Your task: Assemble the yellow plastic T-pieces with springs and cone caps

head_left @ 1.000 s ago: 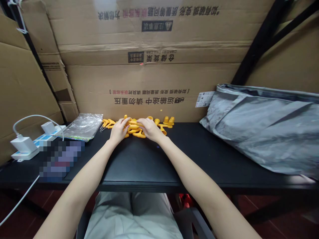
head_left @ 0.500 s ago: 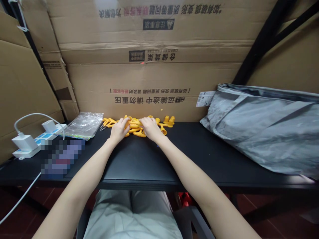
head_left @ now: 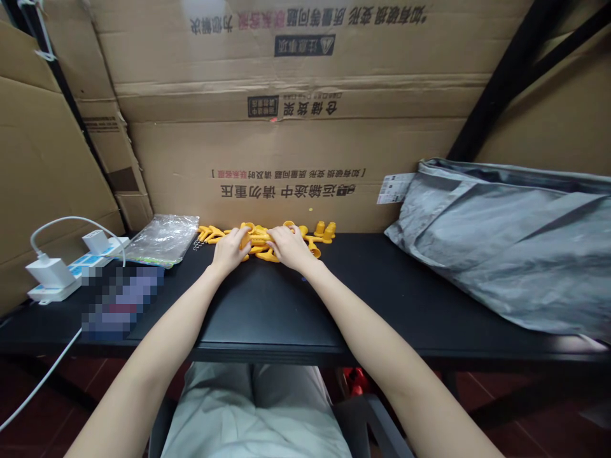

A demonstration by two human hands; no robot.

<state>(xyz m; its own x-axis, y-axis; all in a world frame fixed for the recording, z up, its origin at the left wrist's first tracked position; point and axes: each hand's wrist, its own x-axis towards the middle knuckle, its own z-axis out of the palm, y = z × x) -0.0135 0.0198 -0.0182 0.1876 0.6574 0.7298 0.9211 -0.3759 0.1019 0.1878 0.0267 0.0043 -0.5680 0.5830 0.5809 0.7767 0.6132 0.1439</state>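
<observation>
Several yellow plastic parts (head_left: 268,256) lie in a heap at the back of the black table, against the cardboard. Over the left of the heap, my left hand (head_left: 231,247) has its fingers curled round a yellow plastic piece (head_left: 260,238). From the other side my right hand (head_left: 287,245) grips that same piece, thumb and fingers closed. The fingertips partly hide it, so its full shape cannot be made out. Branching yellow parts (head_left: 209,233) stick out left of my left hand, beside small metal screws or chain bits (head_left: 197,243). Two yellow cup-like pegs (head_left: 325,229) stand at the right end.
A clear plastic bag (head_left: 160,240) lies left of the heap. Further left are a white power strip (head_left: 57,289) with chargers and a cable, and a blurred-out object (head_left: 125,302). A grey bag (head_left: 506,248) fills the right side. Cardboard (head_left: 286,146) stands behind.
Both hands stay at the yellow piece with hardly any shift; the right hand's fingers have moved slightly. The whole view has shifted a little.
</observation>
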